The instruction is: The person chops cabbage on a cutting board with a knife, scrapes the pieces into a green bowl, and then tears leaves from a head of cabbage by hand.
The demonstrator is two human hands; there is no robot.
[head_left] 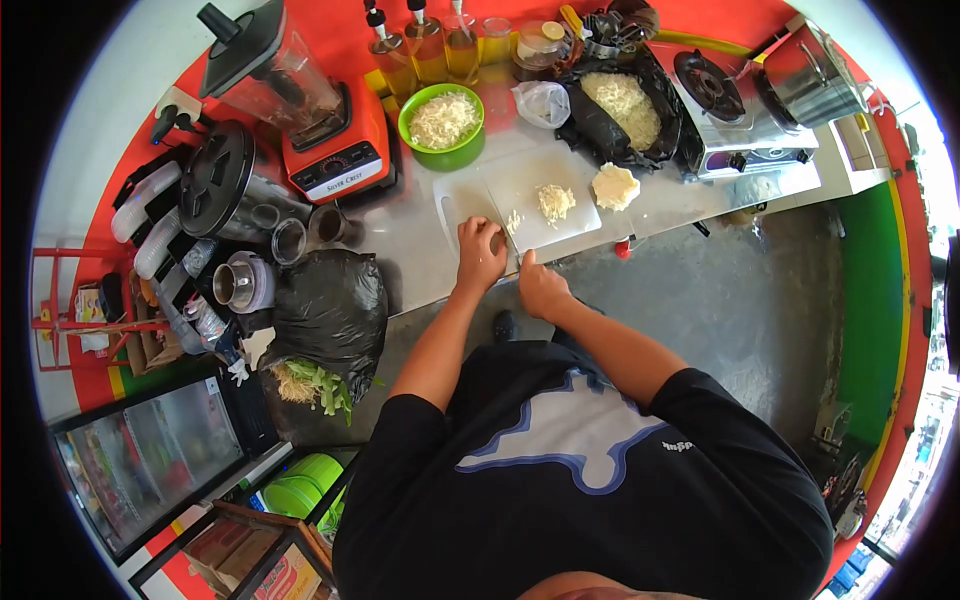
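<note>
At the near edge of a white cutting board [578, 224], my right hand [543, 286] is closed round a knife handle. The thin knife blade [500, 215] points away across the board. My left hand [481, 255] lies on the board just left of the blade, its fingers curled; what is under them is hidden. A small heap of pale shredded food [555, 204] sits on the board, with a few shreds beside the blade. Right of the board is a pale uncut chunk [615, 187]. Behind stands a green bowl [440, 155] of pale shreds.
A red blender [340, 160], a black bag [330, 310] and lidded containers stand to the left. Bottles [425, 45] line the back wall. An open black bag of shreds [622, 110] and a gas stove [745, 110] with a pot [815, 75] are at right.
</note>
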